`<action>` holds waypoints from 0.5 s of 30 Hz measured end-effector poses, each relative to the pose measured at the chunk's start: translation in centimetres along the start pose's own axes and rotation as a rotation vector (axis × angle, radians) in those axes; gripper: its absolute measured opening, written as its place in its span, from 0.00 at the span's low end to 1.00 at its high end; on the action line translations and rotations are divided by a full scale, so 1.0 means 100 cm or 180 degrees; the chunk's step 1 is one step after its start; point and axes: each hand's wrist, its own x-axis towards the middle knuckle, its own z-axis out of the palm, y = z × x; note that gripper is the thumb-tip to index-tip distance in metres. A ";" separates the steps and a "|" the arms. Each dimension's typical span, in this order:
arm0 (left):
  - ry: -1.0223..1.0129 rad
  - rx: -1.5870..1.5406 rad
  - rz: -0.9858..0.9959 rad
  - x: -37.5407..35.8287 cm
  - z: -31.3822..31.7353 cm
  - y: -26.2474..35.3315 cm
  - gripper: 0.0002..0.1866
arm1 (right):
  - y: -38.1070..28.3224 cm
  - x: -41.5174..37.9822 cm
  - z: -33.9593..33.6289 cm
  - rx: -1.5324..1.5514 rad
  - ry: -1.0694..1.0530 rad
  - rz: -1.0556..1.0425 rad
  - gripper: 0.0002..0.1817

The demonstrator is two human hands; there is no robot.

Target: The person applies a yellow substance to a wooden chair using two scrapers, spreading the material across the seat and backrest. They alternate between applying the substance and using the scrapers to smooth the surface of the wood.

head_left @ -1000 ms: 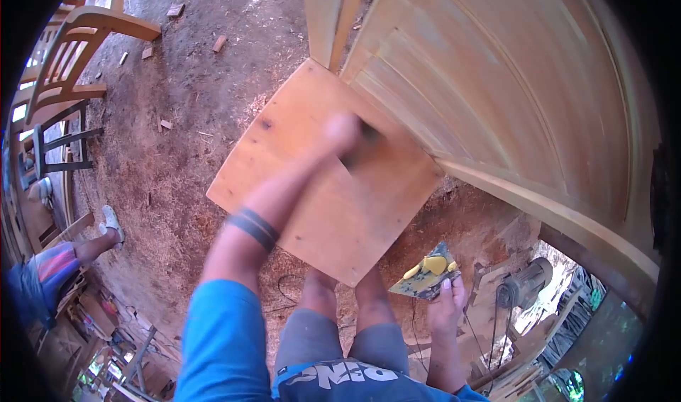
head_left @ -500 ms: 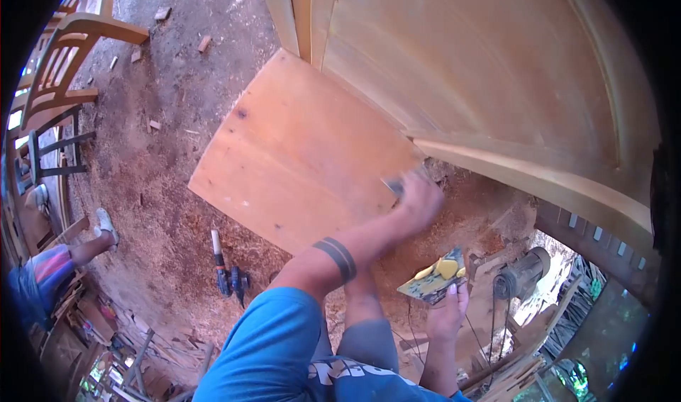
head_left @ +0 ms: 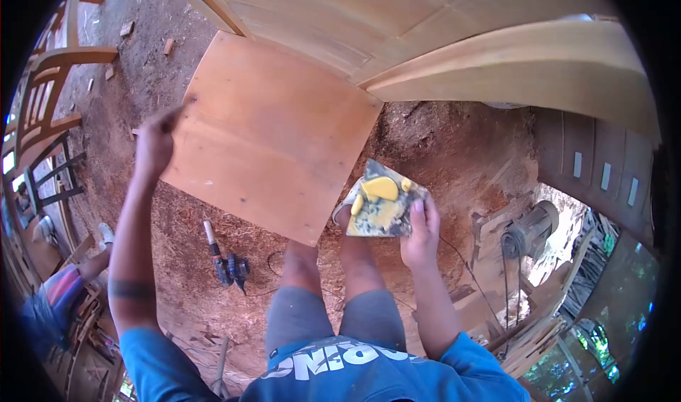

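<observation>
A flat wooden panel (head_left: 269,140) with small dark marks extends over the ground in front of my legs. At its left edge is my left hand (head_left: 154,141), fingers pressed together near a dark mark; what they hold is too blurred to make out. My right hand (head_left: 422,235) grips a stained square board (head_left: 383,221), thumb on top, to the right of the panel. Thick yellow paste (head_left: 380,188) lies on this board in one large lump and smaller ones.
Large wooden furniture (head_left: 454,65) rises beyond the panel. A power tool (head_left: 228,266) lies on the dirt floor. Wooden chair frames (head_left: 53,83) stand at the left, above another person's leg (head_left: 92,264). A motor (head_left: 530,230) sits at the right.
My left hand has swung from the panel's right corner to its left edge. The board with yellow paste, in my right hand, has come up and leftward. The camera view has shifted.
</observation>
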 end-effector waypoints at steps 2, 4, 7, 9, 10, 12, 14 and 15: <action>-0.0895 -0.0279 0.0146 -0.046 -0.003 0.078 0.20 | 0.002 0.010 0.010 -0.0324 -0.0116 0.0001 0.18; -0.1284 -0.0278 0.1131 -0.081 -0.007 0.152 0.31 | -0.003 0.017 0.021 -0.0852 -0.0323 -0.0146 0.15; -0.1471 0.0288 0.1911 -0.101 -0.004 0.201 0.30 | -0.014 0.019 0.035 -0.1273 -0.0520 -0.0260 0.14; -0.1499 0.0448 0.1850 -0.107 0.000 0.212 0.29 | -0.018 0.019 0.040 -0.1304 -0.0699 -0.0312 0.14; -0.1344 0.0512 0.1794 -0.109 0.002 0.215 0.35 | -0.020 0.019 0.042 -0.1327 -0.0760 -0.0299 0.14; -0.1283 0.0584 0.1758 -0.111 0.000 0.223 0.34 | -0.023 0.019 0.046 -0.1379 -0.0878 -0.0269 0.14; -0.1266 0.0665 0.1775 -0.110 -0.005 0.229 0.33 | -0.024 0.018 0.047 -0.1578 -0.0979 -0.0266 0.14; -0.1264 0.0717 0.1803 -0.110 -0.007 0.232 0.32 | -0.024 0.017 0.048 -0.1681 -0.1029 -0.0266 0.14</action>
